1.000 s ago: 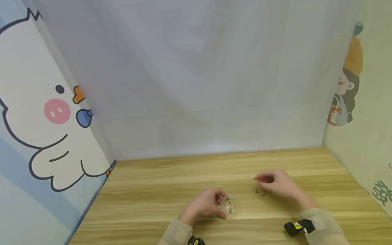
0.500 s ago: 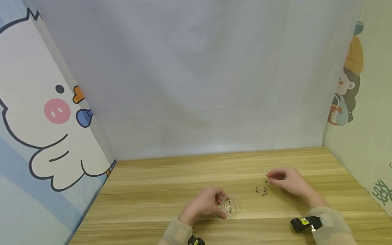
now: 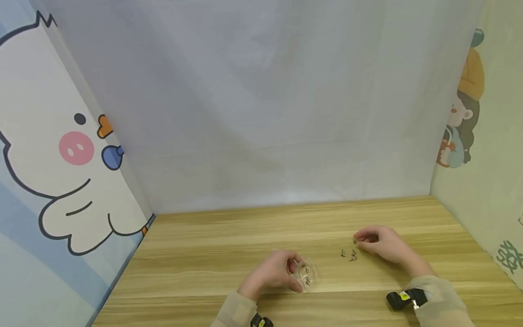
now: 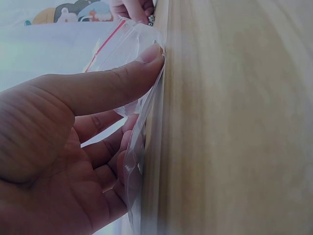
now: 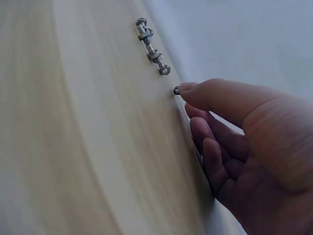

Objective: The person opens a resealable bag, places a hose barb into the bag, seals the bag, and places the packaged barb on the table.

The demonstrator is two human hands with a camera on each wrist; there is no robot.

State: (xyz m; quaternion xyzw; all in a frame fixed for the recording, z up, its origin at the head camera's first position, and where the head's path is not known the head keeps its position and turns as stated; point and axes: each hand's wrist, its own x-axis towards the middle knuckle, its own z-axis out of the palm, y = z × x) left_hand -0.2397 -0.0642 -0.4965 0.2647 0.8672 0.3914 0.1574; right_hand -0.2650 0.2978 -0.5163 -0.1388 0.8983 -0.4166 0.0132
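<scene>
My left hand (image 3: 278, 271) holds a clear plastic zip bag (image 3: 313, 269) by its edge, thumb on one side and fingers on the other. A red stripe runs along the bag (image 4: 105, 45) in the left wrist view. Several small metal screws (image 3: 308, 281) lie inside it. To the right, my right hand (image 3: 386, 244) has thumb and forefinger at a single small screw (image 5: 177, 90) just above or on the table, pinching it at the tips. Its other fingers are loosely curled. Beside it, several loose screws (image 3: 353, 255) lie on the wood, seen in a row (image 5: 151, 49) in the right wrist view.
A wood-grain table (image 3: 212, 240) carries everything. Behind it hangs a plain grey-white curtain (image 3: 261, 113). Cartoon-printed panels stand at the left (image 3: 37, 150) and right (image 3: 490, 190). Each wrist wears a small black camera (image 3: 396, 300).
My right hand has moved right from over the loose screws to the single screw, uncovering the others, then shifted slightly left. The left hand and bag have stayed put.
</scene>
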